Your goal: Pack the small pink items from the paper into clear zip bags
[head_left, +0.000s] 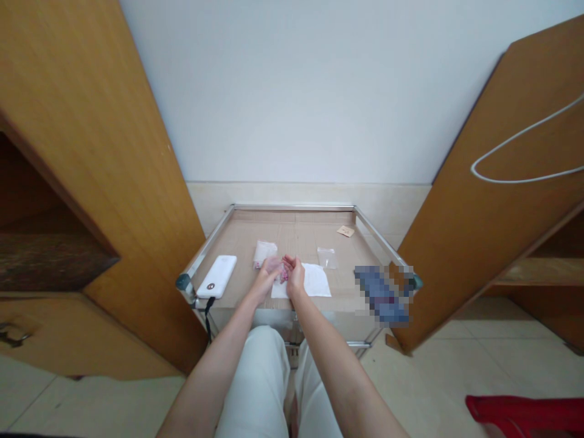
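My left hand [267,275] and my right hand [294,275] meet over the near middle of a metal-railed cart top [292,234]. Together they pinch a small clear plastic bag [275,266] with small pink pieces [283,275] at its mouth; both hands have their fingers closed on it. Under my right hand lies a white sheet of paper [317,281]. Behind my left hand lies another small clear bag with pink pieces [263,252]. An empty clear bag [327,257] lies to the right of the hands.
A white power bank [218,276] with a black cable lies at the cart's left. A tan tag [345,230] lies far right, a blurred blue object [382,295] at the right rail. Open wooden cabinet doors [114,182] flank the cart. Something red [524,413] sits low right.
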Demonstrator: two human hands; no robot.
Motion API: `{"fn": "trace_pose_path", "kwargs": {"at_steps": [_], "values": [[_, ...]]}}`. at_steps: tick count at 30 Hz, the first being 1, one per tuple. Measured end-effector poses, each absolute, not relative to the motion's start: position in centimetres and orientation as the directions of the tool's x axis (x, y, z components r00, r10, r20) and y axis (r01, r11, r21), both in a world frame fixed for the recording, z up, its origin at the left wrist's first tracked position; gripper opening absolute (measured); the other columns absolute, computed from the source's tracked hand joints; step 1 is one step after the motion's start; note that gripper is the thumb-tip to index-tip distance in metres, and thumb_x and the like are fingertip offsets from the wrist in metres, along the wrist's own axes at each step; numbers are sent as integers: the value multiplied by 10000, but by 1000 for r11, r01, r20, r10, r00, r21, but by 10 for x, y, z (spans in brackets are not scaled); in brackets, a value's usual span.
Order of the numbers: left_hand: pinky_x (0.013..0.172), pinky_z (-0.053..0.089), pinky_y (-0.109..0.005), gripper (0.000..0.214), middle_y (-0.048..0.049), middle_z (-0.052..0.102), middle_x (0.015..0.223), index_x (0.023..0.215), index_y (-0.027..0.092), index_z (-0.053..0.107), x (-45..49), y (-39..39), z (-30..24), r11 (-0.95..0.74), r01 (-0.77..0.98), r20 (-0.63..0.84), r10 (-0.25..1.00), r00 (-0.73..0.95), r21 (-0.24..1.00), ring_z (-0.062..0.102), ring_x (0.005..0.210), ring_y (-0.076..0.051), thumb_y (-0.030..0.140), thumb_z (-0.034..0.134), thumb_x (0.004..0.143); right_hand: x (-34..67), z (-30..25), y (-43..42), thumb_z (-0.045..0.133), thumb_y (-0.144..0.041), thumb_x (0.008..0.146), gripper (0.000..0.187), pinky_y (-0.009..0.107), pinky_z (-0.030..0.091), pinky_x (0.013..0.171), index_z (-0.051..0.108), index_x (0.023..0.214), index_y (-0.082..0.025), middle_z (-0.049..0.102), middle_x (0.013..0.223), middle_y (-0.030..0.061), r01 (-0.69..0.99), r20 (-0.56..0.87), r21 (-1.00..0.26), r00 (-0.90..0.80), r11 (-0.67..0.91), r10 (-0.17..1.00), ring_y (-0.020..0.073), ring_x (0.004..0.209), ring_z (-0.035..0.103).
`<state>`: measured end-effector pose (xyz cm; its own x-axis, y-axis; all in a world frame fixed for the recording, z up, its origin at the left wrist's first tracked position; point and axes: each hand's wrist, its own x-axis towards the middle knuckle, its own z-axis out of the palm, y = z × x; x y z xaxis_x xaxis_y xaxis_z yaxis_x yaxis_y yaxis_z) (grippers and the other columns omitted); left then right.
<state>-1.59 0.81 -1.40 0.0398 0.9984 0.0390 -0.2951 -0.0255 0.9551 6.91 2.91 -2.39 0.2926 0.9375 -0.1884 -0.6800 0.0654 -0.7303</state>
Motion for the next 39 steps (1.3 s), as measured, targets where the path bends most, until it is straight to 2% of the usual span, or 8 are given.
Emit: {"fn": "trace_pose_path", "kwargs": {"at_steps": [5, 11, 16, 20, 25, 31, 36, 39], "values": [[824, 379, -290, 392, -34, 628, 917, 965, 184, 536, -27, 0, -9, 23, -408, -10, 999, 32, 913, 553, 890, -149, 147, 610, 582, 68, -21, 28, 372, -296, 755, 285, 217, 454, 564, 583, 643, -142, 649, 661, 60, -676, -206, -735, 298, 54, 932, 119, 619, 596], [843, 388, -293, 294, -49, 627, 929, 908, 148, 572, -35, -10, -2, 58, -578, 7, 994, 109, 814, 562, 889, -146, 151, 590, 615, 65, -18, 23, 387, -339, 734, 289, 198, 393, 419, 589, 669, -143, 651, 675, 65, -617, -186, -786, 304, 44, 934, 120, 553, 577], [873, 386, -290, 292, -47, 621, 937, 926, 152, 564, -37, -10, -1, 83, -598, -5, 991, 131, 797, 550, 933, -149, 135, 574, 634, 62, -16, 22, 397, -345, 714, 278, 198, 386, 431, 574, 637, -145, 638, 644, 52, -552, -141, -825, 404, 118, 904, 117, 557, 566], [887, 386, -294, 326, -55, 609, 973, 967, 156, 547, -39, -8, -4, 116, -588, -38, 989, 143, 800, 534, 973, -158, 103, 553, 645, 61, -10, 20, 438, -266, 666, 172, 191, 376, 435, 538, 581, -155, 613, 609, 23, -458, -68, -870, 481, 184, 874, 106, 539, 542], [911, 367, -289, 438, -53, 583, 1045, 1054, 179, 493, -43, -7, -7, 150, -615, -36, 980, 195, 774, 518, 1003, -142, 55, 538, 637, 62, 5, 14, 442, -209, 644, 103, 180, 334, 390, 497, 565, -172, 539, 495, -38, -343, -45, -929, 478, 139, 877, 78, 418, 464], [919, 359, -279, 474, -61, 563, 1090, 1113, 195, 457, -45, -7, -7, 155, -611, -18, 974, 224, 776, 501, 1031, -134, 52, 512, 665, 69, 18, 4, 482, -206, 634, 151, 191, 292, 352, 442, 490, -180, 411, 344, -75, -155, -33, -988, 292, 13, 956, 77, 321, 388], [905, 372, -257, 466, -51, 584, 1052, 1081, 185, 490, -46, -7, -7, 185, -616, -44, 971, 236, 766, 506, 1025, -129, 0, 490, 654, 76, 18, -2, 529, -212, 608, 167, 195, 294, 346, 456, 465, -166, 412, 339, -67, -19, -14, -1000, 35, -13, 999, 72, 317, 372], [917, 360, -245, 465, -41, 591, 1043, 1034, 176, 515, -46, -9, -5, 200, -652, -48, 969, 244, 732, 508, 1022, -121, -51, 473, 630, 79, 19, -3, 523, -199, 607, 144, 196, 316, 366, 474, 478, -159, 443, 366, -56, 36, -12, -999, -12, -12, 1000, 74, 344, 395]]}}
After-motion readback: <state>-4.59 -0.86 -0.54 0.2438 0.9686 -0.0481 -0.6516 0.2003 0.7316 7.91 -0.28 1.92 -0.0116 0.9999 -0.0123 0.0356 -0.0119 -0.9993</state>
